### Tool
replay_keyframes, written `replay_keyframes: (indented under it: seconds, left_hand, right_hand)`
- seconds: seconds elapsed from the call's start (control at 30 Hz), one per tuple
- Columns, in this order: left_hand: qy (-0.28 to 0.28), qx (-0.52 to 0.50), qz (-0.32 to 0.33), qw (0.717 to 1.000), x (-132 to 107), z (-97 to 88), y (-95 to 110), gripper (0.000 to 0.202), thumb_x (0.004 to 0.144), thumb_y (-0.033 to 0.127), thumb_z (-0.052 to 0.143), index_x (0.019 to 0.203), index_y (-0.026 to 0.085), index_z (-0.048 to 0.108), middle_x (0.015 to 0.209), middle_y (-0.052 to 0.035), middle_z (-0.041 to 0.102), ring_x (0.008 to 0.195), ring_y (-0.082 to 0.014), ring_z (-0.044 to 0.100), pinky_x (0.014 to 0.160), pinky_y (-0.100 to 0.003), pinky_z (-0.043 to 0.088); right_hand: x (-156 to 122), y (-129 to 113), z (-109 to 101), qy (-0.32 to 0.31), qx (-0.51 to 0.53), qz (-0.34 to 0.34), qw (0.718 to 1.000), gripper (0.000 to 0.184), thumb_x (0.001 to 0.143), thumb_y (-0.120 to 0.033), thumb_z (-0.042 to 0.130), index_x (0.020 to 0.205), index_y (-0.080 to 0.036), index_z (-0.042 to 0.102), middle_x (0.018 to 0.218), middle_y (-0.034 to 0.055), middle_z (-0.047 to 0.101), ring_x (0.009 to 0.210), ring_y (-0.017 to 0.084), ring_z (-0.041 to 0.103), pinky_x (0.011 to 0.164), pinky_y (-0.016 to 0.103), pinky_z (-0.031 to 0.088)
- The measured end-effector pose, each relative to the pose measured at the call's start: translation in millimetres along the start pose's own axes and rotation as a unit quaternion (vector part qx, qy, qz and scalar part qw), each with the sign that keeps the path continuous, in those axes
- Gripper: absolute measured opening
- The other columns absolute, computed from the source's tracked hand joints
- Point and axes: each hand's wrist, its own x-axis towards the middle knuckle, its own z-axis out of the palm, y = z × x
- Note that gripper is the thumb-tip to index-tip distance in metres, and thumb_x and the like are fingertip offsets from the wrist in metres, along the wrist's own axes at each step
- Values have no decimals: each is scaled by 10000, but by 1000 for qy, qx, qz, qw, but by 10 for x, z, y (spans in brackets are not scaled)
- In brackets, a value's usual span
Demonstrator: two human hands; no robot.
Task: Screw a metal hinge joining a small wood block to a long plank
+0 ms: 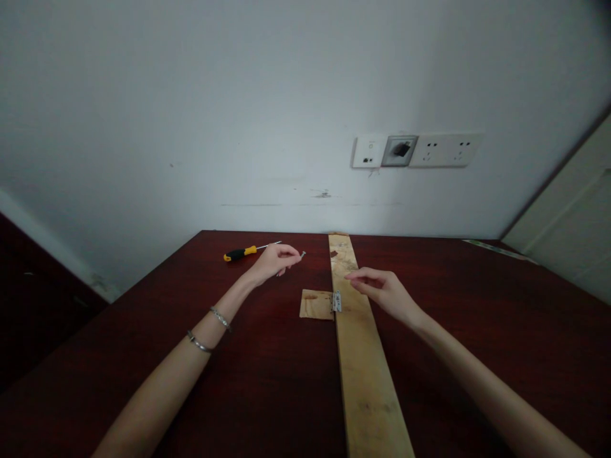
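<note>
My left hand (274, 262) pinches a small metal screw (303, 254) between thumb and fingertips, above the dark red tabletop. My right hand (382, 289) hovers at the right edge of a long wooden board (367, 375), its thumb and index fingertip drawn together. Whether anything tiny sits between those fingertips, I cannot make out. Just left of them a metal hinge (337, 301) lies on the board's left edge, joining it to a small wooden piece (316, 305). Behind my left hand rests a yellow and black screwdriver (242, 253), its shaft partly covered by the hand.
The board runs from the near edge of the view back to the white wall (267, 127). Sockets (446, 151) and a black plug (401, 149) are on that wall. A pale flat strip (499, 249) lies at the back right of the tabletop (229, 394).
</note>
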Motion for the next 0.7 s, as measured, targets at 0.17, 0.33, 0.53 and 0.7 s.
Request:
replay_keyframes:
  seconds: [0.17,0.33,0.53,0.7]
  left_hand:
    - [-12,-184,0,983,-104,442,123,249,701,357,670,753,121,611,546,35,501,394,-41,383,364,-182,266]
    - [-18,-259,-22,966,-215,734,195,283,690,389,688,751,123,613,556,44,499,390,-32,388,352,-169,263]
    - [-6,-273,-32,961,-267,793,264,274,679,377,702,728,121,617,543,40,505,401,-34,409,362,-164,278]
    - [-1,-267,-29,963,-278,797,279,291,660,386,714,752,122,632,528,41,506,411,-41,403,373,-168,287]
  right_hand:
    - [-58,-151,148,27,24,-12,999,218,733,-366,640,858,-209,723,866,51,717,793,197,638,715,326,493]
    - [-123,-204,304,56,54,-48,996,178,739,-334,661,871,-232,726,888,43,712,804,187,641,696,310,504]
    - [-136,-255,313,119,38,-54,991,141,738,-332,661,805,-229,729,847,50,713,787,193,645,639,300,512]
    - [-120,-252,301,122,47,-44,990,153,732,-337,659,805,-224,732,837,55,710,767,189,644,609,292,505]
